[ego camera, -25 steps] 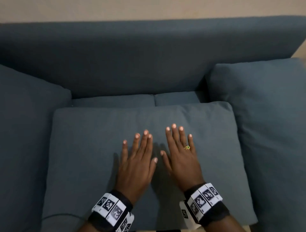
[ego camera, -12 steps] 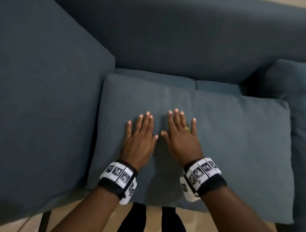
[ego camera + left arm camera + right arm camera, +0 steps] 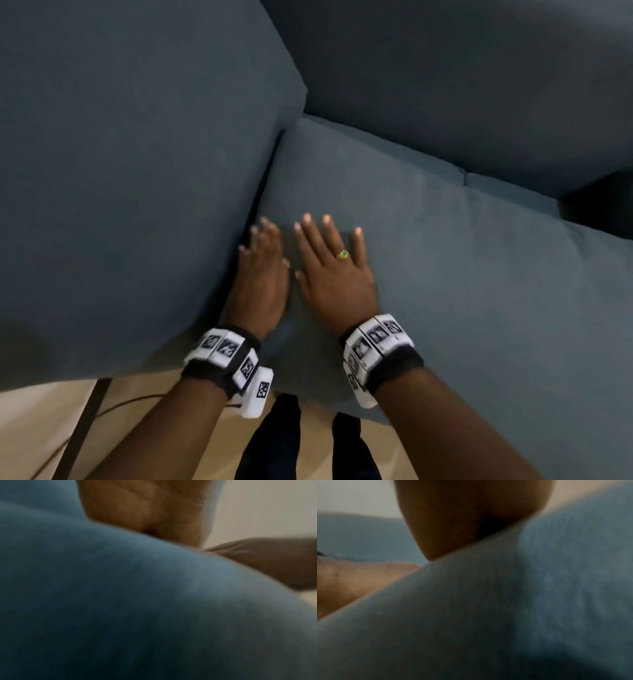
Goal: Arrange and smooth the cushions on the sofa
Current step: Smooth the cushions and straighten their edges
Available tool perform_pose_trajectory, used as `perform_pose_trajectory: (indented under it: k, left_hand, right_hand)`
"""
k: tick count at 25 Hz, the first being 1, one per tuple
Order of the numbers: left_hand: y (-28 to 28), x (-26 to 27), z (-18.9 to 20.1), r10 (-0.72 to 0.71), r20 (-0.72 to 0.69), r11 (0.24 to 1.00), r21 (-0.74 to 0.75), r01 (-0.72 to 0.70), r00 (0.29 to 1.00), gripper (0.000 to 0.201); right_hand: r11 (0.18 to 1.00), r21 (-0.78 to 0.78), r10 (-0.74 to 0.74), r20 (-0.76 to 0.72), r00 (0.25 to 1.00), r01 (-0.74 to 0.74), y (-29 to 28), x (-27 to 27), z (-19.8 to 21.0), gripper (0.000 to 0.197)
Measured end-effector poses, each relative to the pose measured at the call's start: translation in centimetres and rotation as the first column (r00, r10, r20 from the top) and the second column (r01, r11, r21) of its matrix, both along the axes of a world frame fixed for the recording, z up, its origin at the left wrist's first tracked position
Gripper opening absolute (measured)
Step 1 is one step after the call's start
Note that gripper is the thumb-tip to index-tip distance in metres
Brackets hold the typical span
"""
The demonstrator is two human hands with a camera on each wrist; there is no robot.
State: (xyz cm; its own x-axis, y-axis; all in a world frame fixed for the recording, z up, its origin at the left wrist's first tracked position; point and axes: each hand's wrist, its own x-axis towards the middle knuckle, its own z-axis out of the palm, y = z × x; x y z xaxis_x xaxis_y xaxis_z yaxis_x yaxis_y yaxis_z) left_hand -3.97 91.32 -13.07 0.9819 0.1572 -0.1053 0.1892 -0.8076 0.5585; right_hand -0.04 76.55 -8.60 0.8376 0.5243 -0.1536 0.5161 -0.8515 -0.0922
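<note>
Two hands lie flat, side by side, on a blue-grey cushion [image 3: 445,274] that rests on the seat of a matching sofa [image 3: 445,85]. The left hand [image 3: 262,274] is spread wide, fingers straight, pressing near the cushion's left edge, right beside a larger upright cushion [image 3: 137,171] at the sofa's left end. The right hand [image 3: 337,274], wearing a gold ring [image 3: 344,254], is likewise spread flat on the fabric; neither grip holds anything.

Risks, as a judgement: the cushion's front edge overhangs the seat toward the floor [image 3: 34,428], so a firm push near that edge could tip or slide it off. Pressing leftward could wedge the left fingers into the dark gap against the upright cushion, or nudge that cushion askew. Uneven pressure may bunch the fabric rather than flatten it.

The cushion looks rectangular, plump and soft, with a plain woven cover, largely free of wrinkles, dented slightly under the palms.
</note>
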Motion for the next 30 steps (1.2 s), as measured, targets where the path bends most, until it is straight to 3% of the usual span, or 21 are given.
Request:
perform_pose_trajectory:
  k: [2,5,8,9,11,12,13,15,17,19,22,24,26,28,30]
  left_hand:
    - [0.6,-1.9,-1.4,-0.027,-0.054,0.999,-0.023,0.026,0.998,0.067]
    - [1.8,-3.1,-1.1,0.133,-0.014,0.991,-0.018,-0.133,0.991,0.061]
    - [-0.5,-5.7,-1.2,-0.019,-0.046,0.999,0.025,0.02,0.999,0.076]
    - [-0.6,-6.6,-1.4,-0.006,-0.017,1.0,0.002,0.006,1.0,0.073]
    - [-0.1,-6.6,-0.5,0.132,0.116,0.99,-0.059,-0.126,0.984,0.066]
    - [-0.7,-6.9,0.1,0.132,0.154,0.991,-0.049,-0.126,0.979,0.066]
    - [-1.9,-7.0,0.4,0.049,0.155,0.998,-0.037,-0.044,0.987,0.065]
    - [-5.1,-7.7,0.3,-0.172,0.051,0.979,0.122,0.165,0.984,0.065]
    - [-7.0,-7.2,0.6,-0.109,0.031,0.986,0.127,0.104,0.994,0.066]
    - [-8.0,-6.1,2.4,-0.044,0.123,0.99,0.141,0.027,0.991,0.066]
    - [-13.6,-6.8,2.3,-0.352,0.076,0.893,0.327,0.31,0.933,0.069]
    - [-17.2,-7.9,2.0,-0.32,0.021,0.896,0.332,0.295,0.947,0.073]
    - [-19.5,-8.0,1.9,-0.26,0.042,0.893,0.39,0.224,0.965,0.07]
    - [-23.1,-8.2,2.6,-0.377,0.07,0.854,0.412,0.317,0.923,0.066]
    - [-26.7,-7.7,2.6,-0.504,-0.002,0.788,0.407,0.461,0.863,0.065]
  right_hand:
    - [0.999,-0.029,0.023,-0.043,0.999,-0.024,0.9,-1.2,-0.6,0.065]
    - [0.994,0.108,0.011,0.088,0.996,-0.021,0.1,-2.9,-0.1,0.063]
    - [1.0,0.03,0.001,0.104,0.995,-0.005,-1.7,-5.6,-1.0,0.075]
    - [0.999,0.043,0.004,0.082,0.997,-0.007,-2.0,-6.6,-1.0,0.075]
    - [0.989,0.148,-0.025,0.177,0.984,-0.001,-2.4,-7.2,0.4,0.067]
    - [0.984,0.174,-0.059,0.191,0.98,0.026,-3.1,-7.7,1.0,0.065]
    - [0.988,0.146,-0.088,0.196,0.977,0.06,-4.0,-8.1,0.7,0.065]
    - [0.989,0.011,-0.15,0.122,0.981,0.15,-6.6,-8.8,-0.3,0.074]
    - [0.99,0.025,-0.138,0.02,0.99,0.138,-8.6,-9.6,-0.6,0.078]
    - [0.987,0.104,-0.133,0.1,0.986,0.122,-10.7,-9.4,0.5,0.071]
    - [0.972,0.017,-0.235,0.095,0.967,0.235,-16.1,-9.9,0.0,0.075]
    - [0.971,0.03,-0.236,0.006,0.972,0.235,-19.2,-10.6,-0.2,0.082]
    - [0.957,0.134,-0.272,0.089,0.958,0.259,-21.0,-10.5,0.9,0.077]
    - [0.929,0.142,-0.357,0.113,0.927,0.34,-24.5,-10.9,1.0,0.074]
    - [0.912,0.06,-0.408,0.019,0.913,0.406,-28.3,-11.2,0.4,0.077]
